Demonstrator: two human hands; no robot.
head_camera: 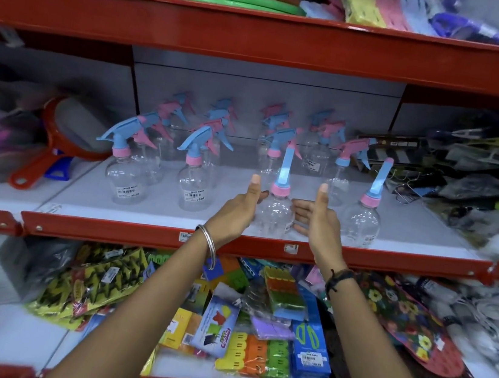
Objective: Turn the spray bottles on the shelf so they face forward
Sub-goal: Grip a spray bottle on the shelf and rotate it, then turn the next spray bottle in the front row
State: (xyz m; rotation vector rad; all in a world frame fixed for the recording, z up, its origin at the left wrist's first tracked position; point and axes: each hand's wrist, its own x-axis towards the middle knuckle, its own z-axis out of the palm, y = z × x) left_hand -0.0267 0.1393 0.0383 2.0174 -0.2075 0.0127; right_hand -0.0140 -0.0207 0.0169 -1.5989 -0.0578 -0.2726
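Note:
Several clear spray bottles with blue and pink trigger heads stand in rows on the white middle shelf (156,208). The front middle bottle (274,216) and the front right bottle (361,222) point their nozzles straight at me. The two front left bottles (125,182) (193,187) point left, and those behind face sideways. My left hand (239,208) and my right hand (317,221) flank the front middle bottle, palms inward, thumbs up and fingers spread. Their fingertips reach its sides without closing round it.
A red strainer (68,130) lies left of the bottles and packaged hooks (408,181) lie to the right. The red shelf lip (109,230) runs under my wrists. The upper red shelf (262,35) hangs above. Packets of clothes pegs (255,348) fill the shelf below.

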